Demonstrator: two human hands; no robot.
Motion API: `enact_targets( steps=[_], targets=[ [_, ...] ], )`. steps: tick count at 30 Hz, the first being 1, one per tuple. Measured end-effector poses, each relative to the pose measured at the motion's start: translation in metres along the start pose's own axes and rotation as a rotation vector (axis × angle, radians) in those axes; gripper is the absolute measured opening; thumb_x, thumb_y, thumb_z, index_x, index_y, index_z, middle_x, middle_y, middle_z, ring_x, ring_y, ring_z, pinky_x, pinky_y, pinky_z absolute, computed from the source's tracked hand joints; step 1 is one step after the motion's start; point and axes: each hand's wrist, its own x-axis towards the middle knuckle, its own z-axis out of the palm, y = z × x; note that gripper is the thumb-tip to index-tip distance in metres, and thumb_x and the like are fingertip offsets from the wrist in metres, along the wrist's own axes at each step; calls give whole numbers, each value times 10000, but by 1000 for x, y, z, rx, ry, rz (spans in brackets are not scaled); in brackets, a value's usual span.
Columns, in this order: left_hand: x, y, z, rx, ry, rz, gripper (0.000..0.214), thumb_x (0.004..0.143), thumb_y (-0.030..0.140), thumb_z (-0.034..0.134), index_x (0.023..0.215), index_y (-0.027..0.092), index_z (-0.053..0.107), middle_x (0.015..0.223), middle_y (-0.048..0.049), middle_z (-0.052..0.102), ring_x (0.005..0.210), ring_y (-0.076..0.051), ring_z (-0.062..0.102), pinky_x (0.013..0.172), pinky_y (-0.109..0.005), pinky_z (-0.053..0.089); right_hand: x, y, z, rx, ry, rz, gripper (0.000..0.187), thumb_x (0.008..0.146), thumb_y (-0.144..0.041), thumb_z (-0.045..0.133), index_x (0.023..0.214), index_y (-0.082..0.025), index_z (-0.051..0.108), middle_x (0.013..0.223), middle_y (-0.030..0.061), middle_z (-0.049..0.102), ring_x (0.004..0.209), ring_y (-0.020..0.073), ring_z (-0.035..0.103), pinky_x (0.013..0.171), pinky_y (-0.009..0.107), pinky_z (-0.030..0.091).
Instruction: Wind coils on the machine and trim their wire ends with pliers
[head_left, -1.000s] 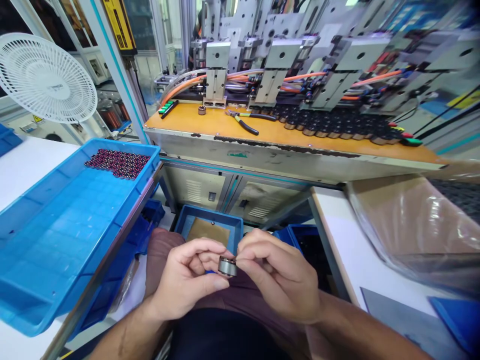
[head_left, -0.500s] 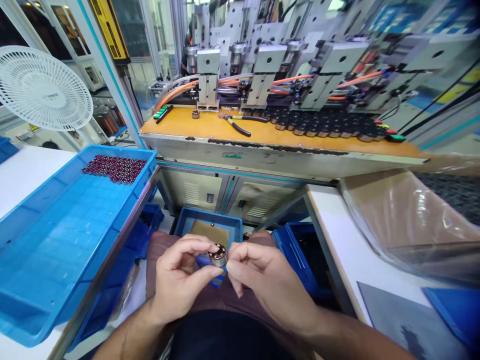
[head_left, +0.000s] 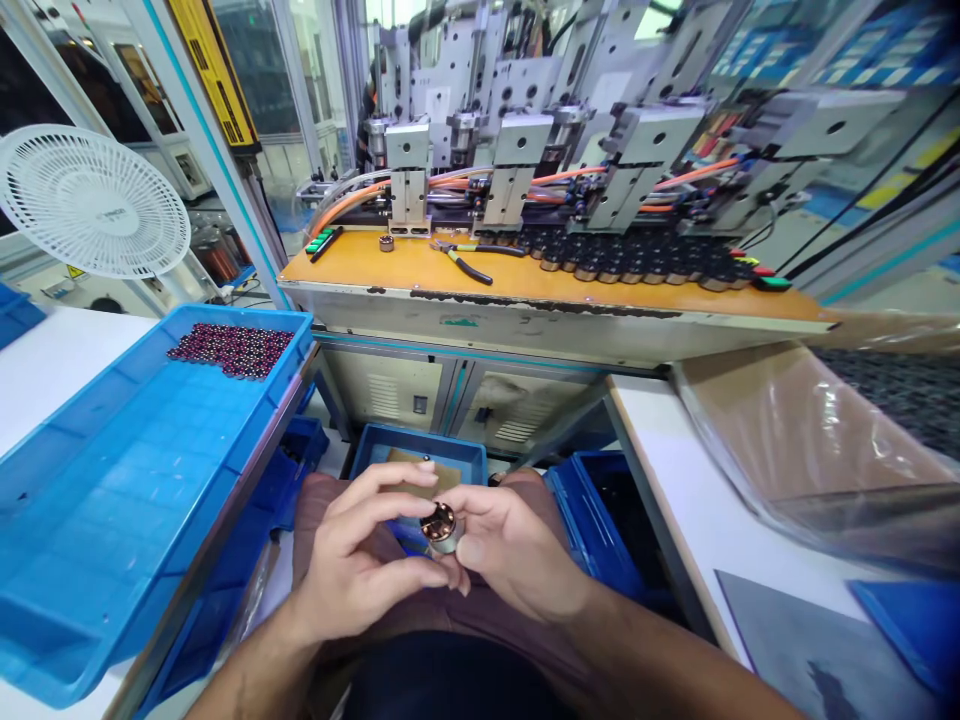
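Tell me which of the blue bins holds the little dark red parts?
The big blue tray on the left: a cluster of dark red parts fills its far corner. The small blue bin beyond the hands holds only a brown sheet.

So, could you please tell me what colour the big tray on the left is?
The tray is bright blue, seen clearly in the head view.

I see a small round metal motor core point(head_left: 439, 524), copper windings on its upturned face, steel-grey rim, pinched between both grips' fingertips, tilted slightly towards me.
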Motion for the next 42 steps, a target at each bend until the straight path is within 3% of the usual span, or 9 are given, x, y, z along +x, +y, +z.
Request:
enact_targets(
  steps=[11,16,19,23,26,30,33,37,42],
  targets=[
    [6,-2,-10,83,-137,126,208,826,103,700,1010,198,719,1138,-115,675,1156,-273,613,971,-437,522,-2,1,-7,86,-19,73,458,615,-374,913,899,-122,658,644,4,653,489,76,582,449,152,454],
    [0,0,-1,-102,-34,-83,123,893,132,615,960,209,683,1139,-94,674,1131,-239,611,1008,-431,481,-2,2,-6,14,-30,8,431,648,-391,890,885,-131,641,621,-8,621,477,68,537,451,162,423],
    [-2,-13,9,-342,124,-450,114,935,230,573,862,192,652,1112,-86,683,1087,-208,628,947,-356,507,-3,-6,-1,-250,30,-216,267,738,-309,818,876,-161,644,710,1,622,546,83,556,502,195,461],
    [-4,-31,14,-350,381,-752,150,918,315,601,897,176,653,1014,-79,699,986,-191,664,842,-298,534,-5,-18,0,-1042,225,-817,182,781,-139,701,949,-187,649,777,28,663,686,143,635,603,246,528],
    [-12,-21,10,44,436,-561,139,853,255,693,976,202,660,998,-51,695,935,-170,661,836,-275,525,-6,-19,-14,-1513,305,-1163,223,785,-108,697,990,-182,647,777,36,693,719,167,677,663,273,581],
    [-17,13,12,348,113,-178,361,782,201,769,1129,223,669,1046,-69,729,962,-205,683,860,-302,544,-11,-11,-36,-1680,204,-1296,255,790,-149,734,1031,-200,667,874,57,727,801,208,705,713,349,625],
    [-8,24,21,340,35,-96,507,757,238,799,1232,205,623,1081,-87,739,947,-204,699,834,-289,569,-14,-9,-40,-1739,127,-1304,214,829,-171,702,1039,-182,667,880,81,732,833,235,708,704,381,628],
    [2,16,24,243,-7,-172,383,797,198,762,1165,209,658,1050,-64,752,927,-172,703,830,-264,563,-16,-10,-34,-1760,48,-1304,270,810,-127,687,1076,-125,642,897,117,723,874,243,692,738,378,614],
    [3,10,19,229,-17,-142,356,785,155,765,1127,205,680,1033,-72,758,969,-201,694,880,-326,542,-17,-20,-14,-1402,132,-997,342,825,-260,689,1128,-140,587,912,111,661,809,210,644,684,345,562]
  ],
)
